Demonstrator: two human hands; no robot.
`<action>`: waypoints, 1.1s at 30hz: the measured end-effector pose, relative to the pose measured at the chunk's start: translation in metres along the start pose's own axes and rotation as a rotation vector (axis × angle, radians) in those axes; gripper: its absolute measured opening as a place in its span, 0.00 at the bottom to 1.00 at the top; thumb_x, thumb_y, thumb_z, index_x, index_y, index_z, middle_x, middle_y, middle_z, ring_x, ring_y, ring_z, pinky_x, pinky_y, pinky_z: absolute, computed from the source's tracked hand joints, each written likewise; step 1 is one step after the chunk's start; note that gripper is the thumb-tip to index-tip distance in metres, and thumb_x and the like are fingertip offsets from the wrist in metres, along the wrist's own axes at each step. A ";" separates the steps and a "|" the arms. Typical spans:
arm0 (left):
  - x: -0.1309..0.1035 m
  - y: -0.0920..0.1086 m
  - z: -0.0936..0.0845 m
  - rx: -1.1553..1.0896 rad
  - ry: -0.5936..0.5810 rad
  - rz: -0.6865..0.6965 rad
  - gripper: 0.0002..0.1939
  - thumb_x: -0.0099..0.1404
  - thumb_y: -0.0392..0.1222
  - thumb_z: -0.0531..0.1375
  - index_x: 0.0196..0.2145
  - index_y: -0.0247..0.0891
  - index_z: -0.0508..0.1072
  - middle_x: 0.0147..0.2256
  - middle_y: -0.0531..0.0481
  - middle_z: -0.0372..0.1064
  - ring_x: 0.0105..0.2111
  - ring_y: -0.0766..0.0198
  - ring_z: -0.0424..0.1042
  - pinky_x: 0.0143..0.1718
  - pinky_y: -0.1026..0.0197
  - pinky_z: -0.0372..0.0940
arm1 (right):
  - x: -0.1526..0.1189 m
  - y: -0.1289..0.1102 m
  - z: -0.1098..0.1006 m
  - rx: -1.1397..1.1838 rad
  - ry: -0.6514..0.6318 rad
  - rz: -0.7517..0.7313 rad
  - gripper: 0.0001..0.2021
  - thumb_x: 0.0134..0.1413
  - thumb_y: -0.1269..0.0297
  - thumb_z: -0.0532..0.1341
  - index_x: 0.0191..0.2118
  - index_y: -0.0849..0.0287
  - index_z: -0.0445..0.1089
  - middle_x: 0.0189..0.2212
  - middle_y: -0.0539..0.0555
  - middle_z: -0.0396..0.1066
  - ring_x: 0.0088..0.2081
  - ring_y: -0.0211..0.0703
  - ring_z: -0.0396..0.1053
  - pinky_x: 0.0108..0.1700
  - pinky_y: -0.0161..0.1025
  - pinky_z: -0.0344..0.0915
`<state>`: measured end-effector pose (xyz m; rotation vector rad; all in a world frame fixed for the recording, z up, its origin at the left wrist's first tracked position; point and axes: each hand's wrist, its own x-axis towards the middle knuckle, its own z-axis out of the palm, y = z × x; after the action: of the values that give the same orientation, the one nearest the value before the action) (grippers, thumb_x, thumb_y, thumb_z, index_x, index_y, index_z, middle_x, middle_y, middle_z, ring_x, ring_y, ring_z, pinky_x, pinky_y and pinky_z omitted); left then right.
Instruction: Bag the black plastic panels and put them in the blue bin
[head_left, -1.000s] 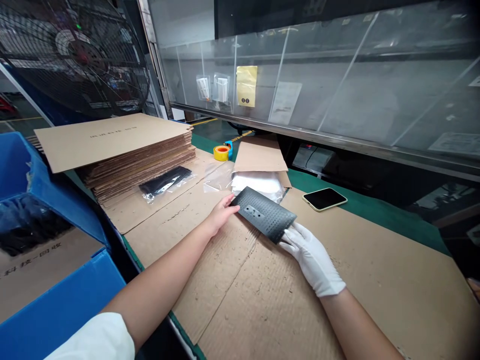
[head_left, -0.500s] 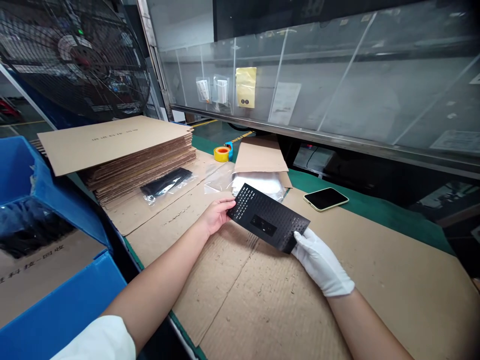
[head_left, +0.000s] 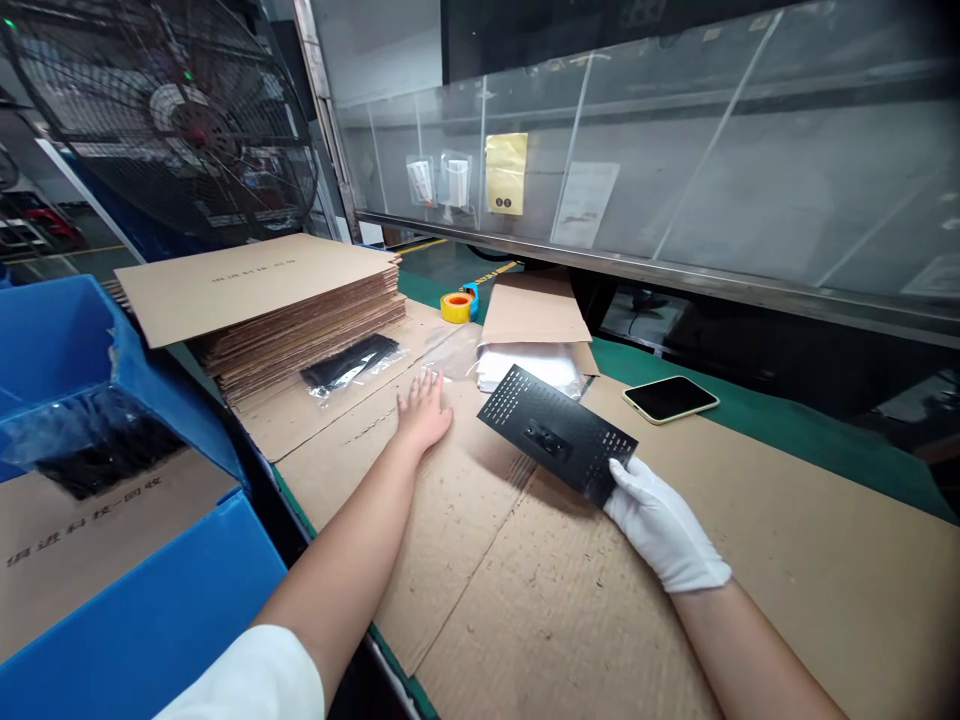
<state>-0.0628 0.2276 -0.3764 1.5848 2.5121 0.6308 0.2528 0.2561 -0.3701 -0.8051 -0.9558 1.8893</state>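
Gloved in white, my right hand (head_left: 667,525) grips the lower right corner of a black perforated plate (head_left: 581,430), thumb on top. The plate is tilted above the cardboard sheet (head_left: 480,600), with rows of small slots at both ends and a recessed middle. My bare left hand (head_left: 424,412) is off the plate, fingers spread, over the cardboard and close to a clear plastic bag (head_left: 450,352). Left of that hand lies a black piece in a clear bag (head_left: 351,362). Behind the plate sits a stack of white bags (head_left: 525,368) under a cardboard flap (head_left: 534,308).
A cardboard stack (head_left: 300,310) stands at the back left. Blue bins (head_left: 150,600) line the left side, one with bagged black pieces (head_left: 105,450). A phone (head_left: 670,399) lies at the right, yellow tape (head_left: 456,307) at the back, a large fan (head_left: 180,120) beyond.
My left hand has let go of the plate and moved left, its fingers spreading out. The plate stays in my right hand. The whole view has shifted slightly.
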 end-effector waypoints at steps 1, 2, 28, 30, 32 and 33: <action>0.001 -0.002 0.002 0.068 -0.064 -0.019 0.35 0.64 0.43 0.50 0.67 0.39 0.45 0.67 0.46 0.37 0.67 0.48 0.36 0.63 0.34 0.31 | 0.001 0.001 -0.001 0.000 -0.002 -0.002 0.20 0.49 0.61 0.67 0.50 0.51 0.71 0.54 0.54 0.70 0.58 0.50 0.63 0.58 0.49 0.63; 0.002 -0.002 0.004 0.109 -0.105 -0.025 0.34 0.65 0.45 0.47 0.67 0.39 0.45 0.67 0.46 0.39 0.67 0.48 0.37 0.63 0.33 0.31 | 0.001 0.001 -0.002 0.002 -0.006 -0.004 0.20 0.48 0.61 0.67 0.50 0.50 0.71 0.54 0.54 0.70 0.58 0.50 0.63 0.58 0.49 0.63; -0.061 0.014 -0.018 0.065 -0.005 0.338 0.17 0.61 0.41 0.58 0.48 0.44 0.73 0.44 0.49 0.73 0.46 0.56 0.69 0.50 0.56 0.60 | 0.001 0.002 -0.038 -0.681 0.197 -0.342 0.15 0.27 0.67 0.69 0.30 0.58 0.72 0.27 0.54 0.75 0.30 0.49 0.73 0.42 0.47 0.72; -0.061 0.011 -0.018 0.062 -0.017 0.335 0.16 0.60 0.38 0.57 0.45 0.44 0.76 0.40 0.49 0.73 0.43 0.56 0.70 0.46 0.57 0.62 | 0.003 0.003 -0.039 -0.669 0.192 -0.344 0.16 0.27 0.68 0.69 0.30 0.57 0.72 0.27 0.53 0.75 0.29 0.49 0.72 0.40 0.46 0.73; -0.061 0.007 -0.018 0.043 -0.046 0.348 0.14 0.59 0.37 0.57 0.39 0.44 0.78 0.37 0.49 0.73 0.40 0.58 0.71 0.43 0.59 0.63 | 0.005 0.004 -0.039 -0.649 0.179 -0.346 0.16 0.27 0.68 0.69 0.31 0.57 0.72 0.27 0.53 0.76 0.30 0.48 0.72 0.40 0.45 0.73; -0.060 0.006 -0.019 0.025 -0.061 0.358 0.13 0.58 0.37 0.57 0.38 0.44 0.79 0.36 0.50 0.73 0.39 0.59 0.71 0.42 0.61 0.64 | 0.005 0.005 -0.039 -0.639 0.173 -0.346 0.15 0.28 0.69 0.69 0.30 0.57 0.72 0.27 0.53 0.76 0.30 0.48 0.73 0.40 0.45 0.73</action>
<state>-0.0366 0.1711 -0.3650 2.0509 2.2169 0.5758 0.2807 0.2709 -0.3948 -1.0641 -1.5053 1.1973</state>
